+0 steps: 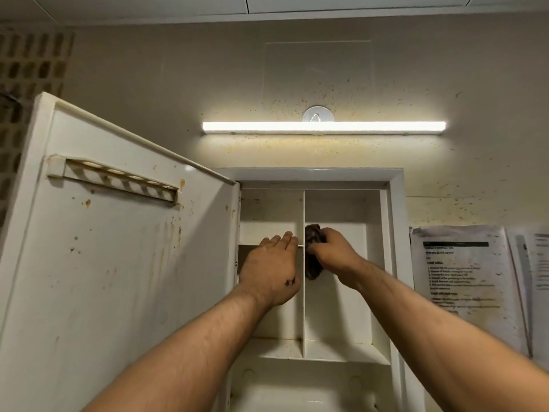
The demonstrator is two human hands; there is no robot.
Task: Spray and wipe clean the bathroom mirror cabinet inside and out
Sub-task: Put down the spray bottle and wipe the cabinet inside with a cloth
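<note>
The white mirror cabinet (pixel 396 263) hangs on the wall with its door (pixel 118 263) swung open to the left, the stained inner face toward me. A vertical divider (pixel 304 316) splits the upper shelves. My right hand (pixel 332 251) grips a dark brown cloth (pixel 312 273) against the divider in the right compartment. My left hand (pixel 271 269) reaches into the left compartment with straight fingers resting on a small shelf edge. No spray bottle is in view.
A lit tube lamp (pixel 323 126) runs above the cabinet under a round wall hook (pixel 318 115). Printed paper sheets (pixel 466 278) hang on the spotted wall to the right. A rack with holes (pixel 116 181) sits on the door's inner face.
</note>
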